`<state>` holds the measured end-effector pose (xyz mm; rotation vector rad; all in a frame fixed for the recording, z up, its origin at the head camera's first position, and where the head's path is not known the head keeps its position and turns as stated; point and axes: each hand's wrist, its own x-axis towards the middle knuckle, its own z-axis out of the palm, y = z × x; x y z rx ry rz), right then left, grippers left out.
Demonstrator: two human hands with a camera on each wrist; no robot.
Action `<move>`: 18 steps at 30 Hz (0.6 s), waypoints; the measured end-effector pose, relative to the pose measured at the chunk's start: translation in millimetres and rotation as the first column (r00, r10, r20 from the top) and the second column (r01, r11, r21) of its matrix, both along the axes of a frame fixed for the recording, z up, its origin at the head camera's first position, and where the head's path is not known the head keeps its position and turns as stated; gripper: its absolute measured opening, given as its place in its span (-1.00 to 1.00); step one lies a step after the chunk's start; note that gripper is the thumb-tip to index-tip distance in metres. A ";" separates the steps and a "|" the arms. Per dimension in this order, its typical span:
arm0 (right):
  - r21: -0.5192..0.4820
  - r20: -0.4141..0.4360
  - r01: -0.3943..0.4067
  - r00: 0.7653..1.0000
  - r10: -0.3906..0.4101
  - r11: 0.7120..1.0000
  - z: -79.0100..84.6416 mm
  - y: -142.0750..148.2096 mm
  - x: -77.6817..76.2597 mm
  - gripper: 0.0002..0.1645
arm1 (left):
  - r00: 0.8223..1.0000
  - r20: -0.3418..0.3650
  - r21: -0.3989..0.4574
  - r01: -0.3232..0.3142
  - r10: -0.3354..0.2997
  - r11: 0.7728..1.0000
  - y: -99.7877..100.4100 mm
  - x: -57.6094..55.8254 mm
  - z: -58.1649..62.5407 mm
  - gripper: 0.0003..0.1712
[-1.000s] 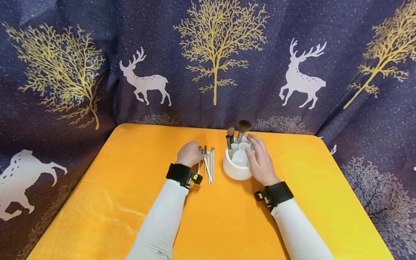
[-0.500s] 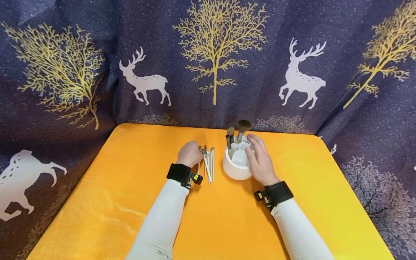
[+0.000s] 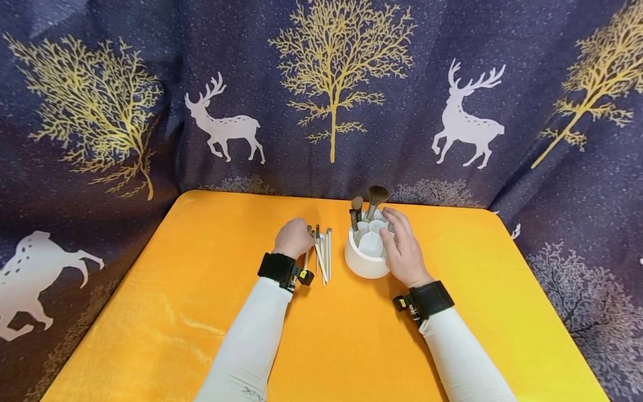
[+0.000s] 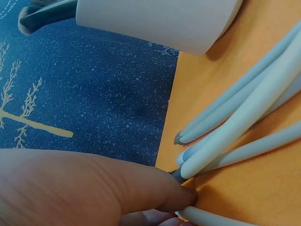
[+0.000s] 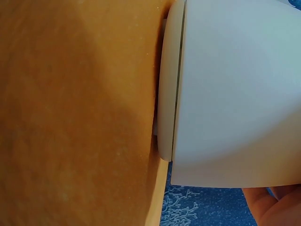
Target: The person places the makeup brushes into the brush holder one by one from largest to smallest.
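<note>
In the head view, my left hand (image 3: 293,239) is down at the left side of a small group of makeup brushes (image 3: 329,254) on the table. Its thumb and fingers pinch the leftmost makeup brush (image 4: 211,217) near one end; the fingertips are partly hidden. Several pale handles (image 4: 254,110) lie just beyond, one crossing over the others. A white round makeup brush holder (image 3: 365,264) with compartments stands upright to their right. My right hand (image 3: 406,251) holds it by the right side, thumb at the rim. Dark-bristled brushes (image 3: 378,195) stand in its back compartments.
An orange cloth (image 3: 331,346) covers the table. Behind the table's back edge hangs a dark blue curtain (image 3: 301,178) with deer and trees. Each wrist carries a black strap (image 3: 433,299) with a small camera.
Both hands stay almost in place. The lower end of the leftmost brush shifts very slightly left at my left hand. The holder and the other brushes have not visibly moved.
</note>
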<state>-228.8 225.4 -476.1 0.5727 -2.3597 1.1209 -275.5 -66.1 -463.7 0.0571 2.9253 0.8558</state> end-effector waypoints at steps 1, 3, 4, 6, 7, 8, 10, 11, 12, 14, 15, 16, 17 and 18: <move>0.000 0.001 0.000 1.000 0.000 1.000 0.3 -0.2 0.2 -0.43 | 1.000 0.000 0.001 -0.001 0.001 1.000 0.0 0.1 0.1 -0.90; 0.000 0.005 0.001 1.000 -0.001 1.000 0.8 -0.4 0.6 -0.43 | 1.000 0.001 0.004 -0.003 0.003 1.000 0.1 0.0 0.0 -0.90; 0.000 0.006 0.001 1.000 -0.001 1.000 1.1 -0.4 0.9 -0.43 | 1.000 0.002 0.007 -0.004 0.004 1.000 0.2 0.0 0.1 -0.90; 0.000 0.008 0.002 1.000 -0.002 1.000 1.5 -0.5 1.2 -0.43 | 1.000 0.004 0.012 -0.002 0.002 1.000 0.4 0.0 0.3 -0.88; -0.001 0.008 0.001 1.000 -0.001 1.000 1.7 -0.5 1.3 -0.44 | 1.000 0.006 0.016 -0.001 0.001 1.000 0.5 0.1 0.5 -0.87; -0.001 0.008 0.002 1.000 -0.002 1.000 1.9 -0.5 1.4 -0.44 | 1.000 0.007 0.018 0.000 0.000 1.000 0.6 0.1 0.7 -0.85; -0.002 0.008 0.002 1.000 -0.002 1.000 2.1 -0.6 1.5 -0.44 | 1.000 0.009 0.023 0.003 -0.004 1.000 0.7 0.2 1.2 -0.82; -0.002 0.008 0.002 1.000 -0.002 1.000 2.2 -0.6 1.5 -0.44 | 1.000 0.011 0.025 0.006 -0.006 1.000 0.8 0.3 1.4 -0.80; -0.003 0.009 0.002 1.000 -0.002 1.000 2.2 -0.6 1.5 -0.44 | 1.000 0.013 0.030 0.007 -0.007 1.000 0.8 0.2 1.7 -0.79; -0.003 0.010 0.002 1.000 -0.002 1.000 2.3 -0.7 1.5 -0.43 | 1.000 0.020 0.042 0.008 -0.008 0.999 0.7 0.1 2.1 -0.74; -0.004 0.012 0.002 1.000 -0.002 1.000 2.3 -0.7 1.5 -0.44 | 1.000 0.026 0.049 0.008 -0.009 0.999 0.7 0.2 2.3 -0.71; -0.004 0.013 0.001 1.000 -0.001 1.000 2.3 -0.8 1.5 -0.44 | 0.999 0.030 0.057 0.009 -0.011 0.998 0.7 0.0 2.5 -0.67; -0.005 0.014 0.000 1.000 0.000 1.000 2.4 -0.8 1.5 -0.43 | 0.999 0.036 0.065 0.009 -0.012 0.998 0.8 0.0 2.7 -0.62; -0.005 0.015 -0.001 1.000 0.001 1.000 2.5 -0.8 1.5 -0.44 | 0.999 0.040 0.072 0.010 -0.013 0.997 0.9 0.1 3.0 -0.58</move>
